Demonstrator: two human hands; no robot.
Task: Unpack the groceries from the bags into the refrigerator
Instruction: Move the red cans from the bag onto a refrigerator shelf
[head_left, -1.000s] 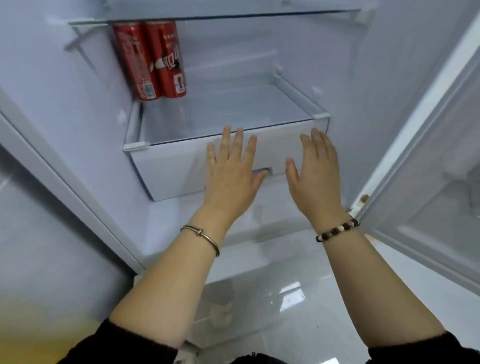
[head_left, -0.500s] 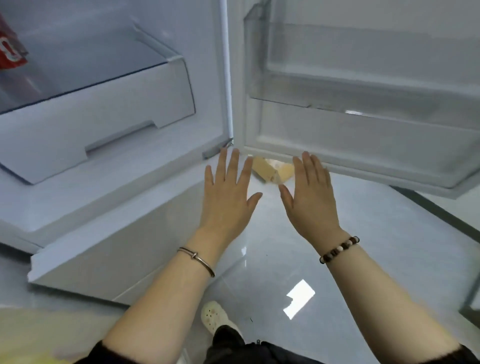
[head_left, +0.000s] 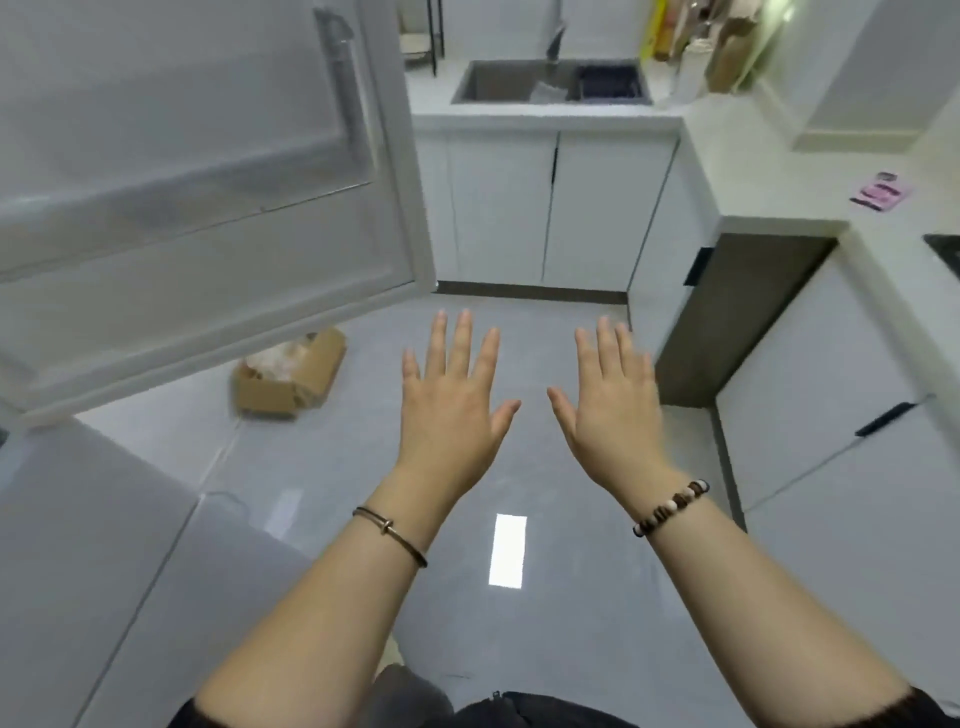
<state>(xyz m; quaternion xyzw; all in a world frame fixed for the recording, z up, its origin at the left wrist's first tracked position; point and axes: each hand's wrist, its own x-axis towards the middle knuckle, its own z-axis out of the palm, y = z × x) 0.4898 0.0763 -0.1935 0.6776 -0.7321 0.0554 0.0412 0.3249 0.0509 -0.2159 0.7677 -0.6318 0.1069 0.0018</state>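
Plainly, the left hand (head_left: 452, 400) and the right hand (head_left: 610, 410) are held out side by side above the grey floor (head_left: 363, 467), backs up, fingers straight and spread. Nothing is held or touched by either, and the two thumbs are apart. A thin dark bangle (head_left: 389, 535) is worn on the left wrist and a bracelet of brown and pale beads (head_left: 670, 506) on the right.

The refrigerator door (head_left: 218, 270) is seen swung wide at the upper left, its inner side turned to the camera, with a clear door bin (head_left: 182, 156) fixed across it; what the bin carries cannot be made out. Just below the door's lower edge, an open cardboard box (head_left: 288, 382) is set on the floor, with something pale and crumpled inside it, blurred.

Beyond the hands, white cabinets (head_left: 519, 208) are ranged under a pale tabletop (head_left: 753, 156), into which a sink (head_left: 488, 85) is sunk. A small pink item (head_left: 880, 191) is laid on the tabletop at the far right, well apart from the hands.
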